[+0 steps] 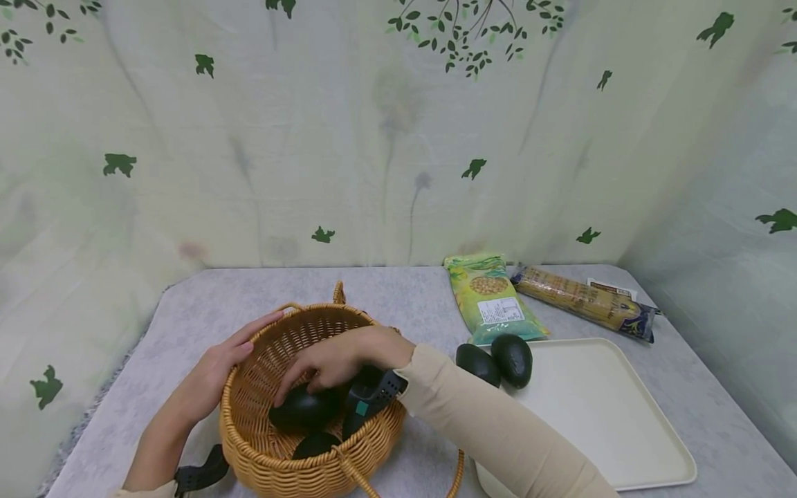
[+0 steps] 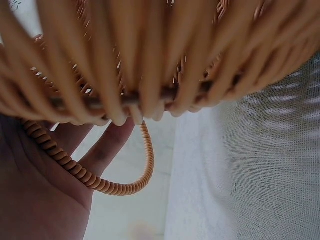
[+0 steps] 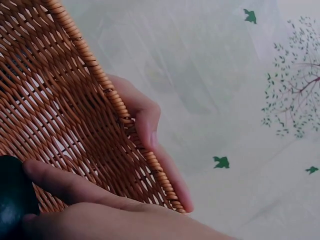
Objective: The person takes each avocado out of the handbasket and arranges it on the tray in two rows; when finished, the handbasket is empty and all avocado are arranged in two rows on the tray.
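Note:
A round wicker basket (image 1: 274, 474) stands on the table in the head view. My left hand (image 1: 208, 377) grips its left rim; in the right wrist view the thumb (image 3: 148, 120) bends over the rim, other fingers outside. Inside the basket, my right hand (image 1: 339, 360) holds a dark green avocado (image 1: 305, 409), its fingers over the top and side. A second avocado (image 1: 315, 445) lies nearer the front of the basket. Under the right wrist is another dark shape, partly hidden by the wrist strap. The left wrist view shows the basket's weave and a looped handle (image 2: 117, 189) across the left palm.
Two avocados, one (image 1: 512, 360) beside the other (image 1: 477, 364), lie at the near-left corner area of a white tray (image 1: 598, 415). Behind it are a green-yellow bag (image 1: 488, 297) and a long pasta packet (image 1: 579, 301). The right forearm crosses the tray's left side.

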